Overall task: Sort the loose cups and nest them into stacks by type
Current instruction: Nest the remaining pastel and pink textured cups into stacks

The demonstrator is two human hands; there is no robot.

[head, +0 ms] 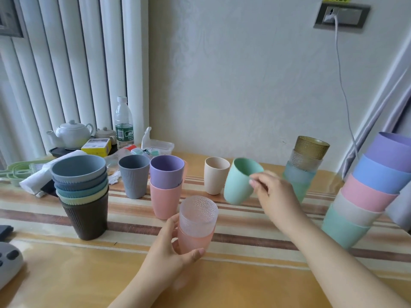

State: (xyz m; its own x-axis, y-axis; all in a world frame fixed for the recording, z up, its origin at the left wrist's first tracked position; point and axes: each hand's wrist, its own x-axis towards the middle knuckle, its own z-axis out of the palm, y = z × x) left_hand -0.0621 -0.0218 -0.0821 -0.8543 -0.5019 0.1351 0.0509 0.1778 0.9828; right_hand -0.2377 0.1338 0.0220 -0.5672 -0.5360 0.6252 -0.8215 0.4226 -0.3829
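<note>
1. Right hand (pixel 272 192) pinches the rim of a mint green cup (pixel 239 183), fingers curled over the lip; the cup is lifted off the table and tilted, mouth toward the far right.
2. Left hand (pixel 171 247) wraps the lower part of a textured pink cup stack (pixel 196 223), thumb across the near side; a clear dimpled cup sits nested in the pink one.
3. Just left of the mint cup stands a beige cup (pixel 215 175), alone and upright.
4. Further left: a purple cup nested in a pink cup (pixel 165 185), then a single grey ribbed cup (pixel 134 177).
5. Near left: ribbed cup stack (pixel 83 194), brown at the bottom.
6. Far right: amber-topped textured stack (pixel 305 161); tall pastel stack (pixel 369 190) at the right edge.
7. All rest on a striped table (pixel 244 274).
</note>
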